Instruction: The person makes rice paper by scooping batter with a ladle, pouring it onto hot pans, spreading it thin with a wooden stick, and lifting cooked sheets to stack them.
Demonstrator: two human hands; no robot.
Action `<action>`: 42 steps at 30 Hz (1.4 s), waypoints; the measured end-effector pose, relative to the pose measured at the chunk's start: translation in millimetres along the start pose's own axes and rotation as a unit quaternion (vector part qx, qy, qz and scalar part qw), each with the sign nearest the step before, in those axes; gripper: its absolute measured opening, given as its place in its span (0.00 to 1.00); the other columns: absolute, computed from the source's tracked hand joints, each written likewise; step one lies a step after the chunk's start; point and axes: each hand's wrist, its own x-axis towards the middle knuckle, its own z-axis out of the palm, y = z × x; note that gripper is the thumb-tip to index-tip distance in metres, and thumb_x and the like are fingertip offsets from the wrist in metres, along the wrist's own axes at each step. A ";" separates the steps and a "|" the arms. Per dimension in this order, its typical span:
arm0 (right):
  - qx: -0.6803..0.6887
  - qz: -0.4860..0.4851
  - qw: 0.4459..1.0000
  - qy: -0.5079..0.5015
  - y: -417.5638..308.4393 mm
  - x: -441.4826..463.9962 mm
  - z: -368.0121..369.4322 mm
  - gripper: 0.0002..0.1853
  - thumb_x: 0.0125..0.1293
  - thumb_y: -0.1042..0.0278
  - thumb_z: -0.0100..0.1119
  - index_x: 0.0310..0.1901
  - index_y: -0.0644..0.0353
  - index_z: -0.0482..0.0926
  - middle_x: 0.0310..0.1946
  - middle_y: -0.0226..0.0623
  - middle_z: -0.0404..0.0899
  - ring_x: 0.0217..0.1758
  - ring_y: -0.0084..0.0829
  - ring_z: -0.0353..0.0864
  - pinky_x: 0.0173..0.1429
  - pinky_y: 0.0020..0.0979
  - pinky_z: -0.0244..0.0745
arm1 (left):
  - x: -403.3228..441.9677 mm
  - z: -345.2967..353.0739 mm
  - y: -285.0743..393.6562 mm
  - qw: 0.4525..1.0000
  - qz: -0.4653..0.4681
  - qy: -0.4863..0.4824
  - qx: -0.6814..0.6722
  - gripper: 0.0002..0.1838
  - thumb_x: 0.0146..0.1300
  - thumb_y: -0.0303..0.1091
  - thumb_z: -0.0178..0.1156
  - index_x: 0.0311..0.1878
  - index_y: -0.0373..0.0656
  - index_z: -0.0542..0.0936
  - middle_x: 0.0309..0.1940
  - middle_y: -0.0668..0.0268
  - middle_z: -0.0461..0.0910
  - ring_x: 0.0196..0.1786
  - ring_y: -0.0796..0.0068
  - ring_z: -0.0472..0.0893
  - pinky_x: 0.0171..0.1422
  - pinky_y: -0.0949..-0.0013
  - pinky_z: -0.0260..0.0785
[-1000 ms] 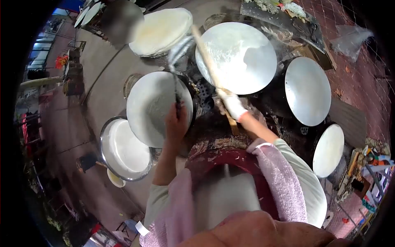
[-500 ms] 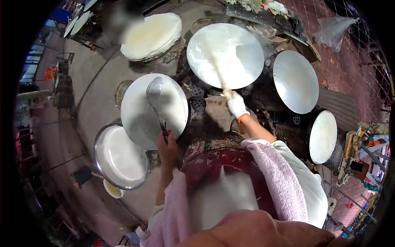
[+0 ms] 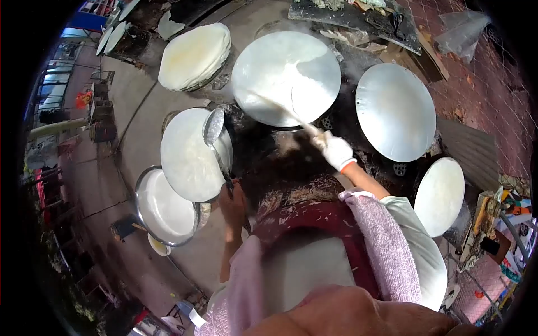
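Note:
My left hand (image 3: 232, 201) is closed round the dark handle of a metal ladle (image 3: 213, 126). The ladle's bowl hangs over the right part of a round pan (image 3: 190, 159) with a pale coating. My right hand (image 3: 337, 152), in a white glove with an orange cuff, grips a pale stick-like tool (image 3: 311, 127). That tool reaches over the large round griddle (image 3: 314, 61) ahead; motion smears its far end, so I cannot tell its shape. White wet streaks and a shiny patch show on this griddle's surface.
A steel basin (image 3: 139, 204) of white liquid stands at the lower left, a small yellowish bowl (image 3: 159, 245) beside it. Stacked pale round sheets (image 3: 193, 56) lie at upper left. Two more round pans, one grey (image 3: 395, 112) and one whitish (image 3: 441, 196), stand on the right.
The ladle has shifted toward the right edge of the left pan and tilted. My right hand has moved right and slightly down, with the tool swung to a slant. The whole view has shifted slightly.

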 end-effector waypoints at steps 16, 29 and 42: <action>-0.015 0.012 0.987 0.161 69.3 74.5 -33.6 0.33 0.74 0.52 0.42 0.73 0.60 0.49 0.31 0.59 0.80 0.31 0.55 0.80 0.35 0.50 0.73 | 2.7 30.8 -9.7 0.994 0.000 0.026 0.108 0.05 0.73 0.33 0.52 0.42 0.42 0.73 0.16 0.78 0.64 0.15 0.89 0.59 0.19 0.79 0.47; 0.367 -0.069 0.917 0.142 -0.6 54.2 -70.7 0.32 0.66 0.62 0.59 0.67 0.70 0.63 0.58 0.51 0.76 0.57 0.38 0.79 0.61 0.34 0.72 | -11.7 41.0 13.0 0.995 -0.085 0.046 -0.019 0.06 0.72 0.32 0.52 0.46 0.40 0.73 0.19 0.78 0.65 0.16 0.89 0.60 0.17 0.79 0.48; 0.587 0.157 0.793 -0.054 74.9 31.0 -81.1 0.16 0.66 0.63 0.62 0.54 0.57 0.80 0.26 0.17 0.73 0.26 0.11 0.65 0.28 0.16 0.58 | 157.3 150.1 78.6 0.986 0.008 -0.162 -0.030 0.11 0.71 0.34 0.53 0.32 0.42 0.71 0.16 0.73 0.67 0.12 0.83 0.62 0.15 0.75 0.52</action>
